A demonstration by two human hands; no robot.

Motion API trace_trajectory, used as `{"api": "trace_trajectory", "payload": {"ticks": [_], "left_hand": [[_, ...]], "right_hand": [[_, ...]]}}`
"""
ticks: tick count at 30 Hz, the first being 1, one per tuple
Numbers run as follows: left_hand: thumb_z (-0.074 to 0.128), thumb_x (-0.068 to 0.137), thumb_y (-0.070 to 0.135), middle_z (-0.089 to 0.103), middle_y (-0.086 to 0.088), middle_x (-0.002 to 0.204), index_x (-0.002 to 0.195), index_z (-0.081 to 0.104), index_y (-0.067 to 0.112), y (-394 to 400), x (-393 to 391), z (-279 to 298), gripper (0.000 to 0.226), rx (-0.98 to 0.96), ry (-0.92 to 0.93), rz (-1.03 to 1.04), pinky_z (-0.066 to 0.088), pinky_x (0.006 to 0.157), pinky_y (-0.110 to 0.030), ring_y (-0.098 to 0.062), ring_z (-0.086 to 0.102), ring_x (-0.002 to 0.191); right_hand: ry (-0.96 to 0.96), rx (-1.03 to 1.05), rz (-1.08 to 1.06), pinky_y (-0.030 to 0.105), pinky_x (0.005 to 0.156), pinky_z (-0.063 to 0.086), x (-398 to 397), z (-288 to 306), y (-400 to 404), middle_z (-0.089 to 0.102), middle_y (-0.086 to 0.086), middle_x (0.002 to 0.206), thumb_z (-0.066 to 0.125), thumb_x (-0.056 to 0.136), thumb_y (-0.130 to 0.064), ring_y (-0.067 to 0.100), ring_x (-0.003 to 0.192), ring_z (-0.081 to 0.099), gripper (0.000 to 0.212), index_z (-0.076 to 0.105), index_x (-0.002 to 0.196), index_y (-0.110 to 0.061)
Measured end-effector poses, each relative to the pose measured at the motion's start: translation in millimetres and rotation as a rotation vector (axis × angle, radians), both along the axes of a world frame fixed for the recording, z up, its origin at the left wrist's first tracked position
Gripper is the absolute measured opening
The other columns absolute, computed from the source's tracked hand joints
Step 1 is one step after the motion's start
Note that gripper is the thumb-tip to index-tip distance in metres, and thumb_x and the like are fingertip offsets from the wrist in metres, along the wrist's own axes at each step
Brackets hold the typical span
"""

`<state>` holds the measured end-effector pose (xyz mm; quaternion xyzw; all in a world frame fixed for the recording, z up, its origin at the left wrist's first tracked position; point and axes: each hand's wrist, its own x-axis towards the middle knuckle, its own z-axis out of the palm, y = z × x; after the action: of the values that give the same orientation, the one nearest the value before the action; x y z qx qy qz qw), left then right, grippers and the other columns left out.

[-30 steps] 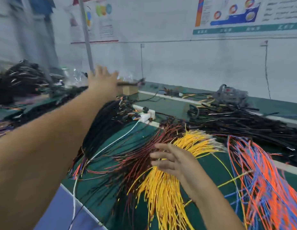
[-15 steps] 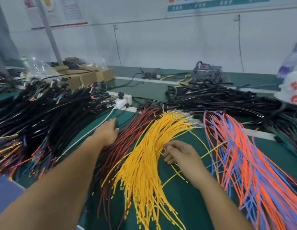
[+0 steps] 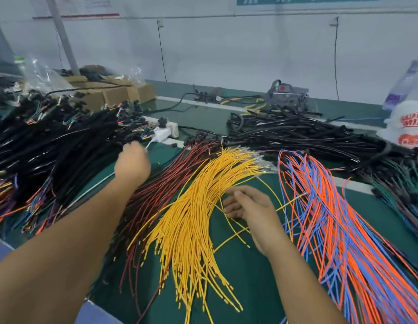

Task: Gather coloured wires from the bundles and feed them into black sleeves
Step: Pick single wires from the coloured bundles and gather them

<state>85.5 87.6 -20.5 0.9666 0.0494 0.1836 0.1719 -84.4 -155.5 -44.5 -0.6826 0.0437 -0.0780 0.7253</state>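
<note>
A fan of yellow wires [image 3: 191, 220] lies in the middle of the green table [image 3: 245, 277]. Dark red wires [image 3: 170, 174] lie to its left, and orange and blue wires [image 3: 332, 218] to its right. My right hand [image 3: 250, 206] rests at the right edge of the yellow bundle, fingers curled over a few strands. My left hand [image 3: 133, 162] reaches forward over the red wires, its fingers bent near a white cable [image 3: 100, 185]; what it grips is hidden. Black sleeves [image 3: 297, 134] are piled at the back right.
A big heap of black sleeved harnesses [image 3: 51, 146] fills the left. A white power strip [image 3: 166, 132] sits behind my left hand. Cardboard boxes [image 3: 114, 94] stand at the back left, a white printed bag [image 3: 409, 129] at the far right, dark green wires [image 3: 404, 183] beside it.
My left arm has come down from the far left boxes to the red wires near the power strip. My right hand stays on the yellow bundle, and the view has tilted down.
</note>
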Motion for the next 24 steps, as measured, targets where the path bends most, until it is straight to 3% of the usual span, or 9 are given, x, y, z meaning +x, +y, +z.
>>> {"api": "trace_trajectory", "payload": {"ticks": [3,7,9,11,13,18,20,22,24], "left_hand": [[0.042,0.096,0.009,0.060,-0.022,0.099,0.110,0.042,0.002,-39,-24,39,0.015,-0.124,-0.097,-0.203,0.040,0.068,-0.041,-0.041,0.059,0.087],[0.044,0.099,0.021,0.060,0.001,0.083,0.098,0.047,0.019,-98,-77,83,0.003,-0.268,-0.003,-0.688,0.038,0.054,-0.028,-0.014,0.053,0.065],[0.048,0.098,0.018,0.060,0.007,0.080,0.094,0.051,0.020,-126,-108,86,0.005,-0.263,0.039,-0.889,0.039,0.053,-0.027,-0.007,0.054,0.066],[0.049,0.097,0.011,0.064,0.003,0.085,0.096,0.053,0.015,-149,-134,80,0.005,-0.330,0.137,-1.056,0.042,0.055,-0.023,-0.004,0.055,0.067],[0.046,0.099,0.011,0.056,0.001,0.073,0.108,0.055,0.012,-161,-148,75,0.013,-0.356,0.298,-1.165,0.036,0.047,-0.014,0.001,0.044,0.051],[0.041,0.102,0.032,0.042,0.004,0.061,0.111,0.067,0.023,-120,-120,85,0.029,-0.124,0.902,-1.124,0.026,0.045,-0.018,-0.008,0.029,0.046],[0.041,0.101,0.032,0.048,0.003,0.063,0.110,0.068,0.021,-107,-107,81,0.030,-0.280,0.891,-0.978,0.028,0.046,-0.019,-0.009,0.032,0.048],[0.042,0.101,0.032,0.054,0.000,0.072,0.108,0.068,0.021,-111,-99,72,0.029,-0.463,0.710,-0.773,0.035,0.053,-0.022,-0.011,0.042,0.057],[0.045,0.099,0.031,0.058,0.000,0.080,0.101,0.069,0.022,-129,-99,59,0.026,-0.449,0.575,-0.633,0.038,0.061,-0.026,-0.014,0.048,0.066]], "right_hand": [[0.003,0.081,-0.022,0.025,0.061,0.052,-3,7,0,0.066,0.016,0.082,0.042,0.102,-0.007,0.019,0.067,0.063,0.026,0.067,0.099,-0.004],[-0.038,0.283,-0.051,0.034,0.073,0.053,-6,28,0,0.069,0.011,0.102,0.041,0.103,-0.028,0.022,0.082,0.065,0.029,0.058,0.120,-0.012],[-0.141,0.374,-0.058,0.032,0.075,0.052,-8,43,-4,0.068,0.005,0.105,0.034,0.103,-0.032,0.017,0.085,0.065,0.032,0.055,0.121,-0.016],[-0.262,0.346,-0.125,0.025,0.066,0.054,-11,57,-13,0.069,0.000,0.091,0.031,0.105,-0.026,0.009,0.076,0.066,0.032,0.060,0.108,-0.013],[-0.319,0.337,-0.312,0.020,0.053,0.049,-17,66,-32,0.067,-0.005,0.067,0.029,0.105,-0.017,0.007,0.056,0.061,0.035,0.059,0.089,-0.010],[-0.243,0.275,-0.817,0.015,0.040,0.032,-35,60,-115,0.038,-0.011,0.040,0.035,0.099,-0.013,0.003,0.035,0.035,0.032,0.050,0.073,-0.019],[-0.178,0.327,-0.839,0.014,0.035,0.022,-37,43,-127,0.032,-0.012,0.032,0.033,0.100,-0.012,0.003,0.027,0.027,0.034,0.052,0.072,-0.017],[-0.095,0.196,-0.787,0.016,0.038,0.022,-37,22,-118,0.035,-0.010,0.035,0.038,0.100,-0.016,0.004,0.030,0.030,0.033,0.054,0.071,-0.019],[-0.101,-0.008,-0.722,0.022,0.047,0.026,-39,3,-106,0.041,-0.007,0.049,0.043,0.099,-0.016,0.008,0.046,0.035,0.031,0.056,0.071,-0.020]]}}
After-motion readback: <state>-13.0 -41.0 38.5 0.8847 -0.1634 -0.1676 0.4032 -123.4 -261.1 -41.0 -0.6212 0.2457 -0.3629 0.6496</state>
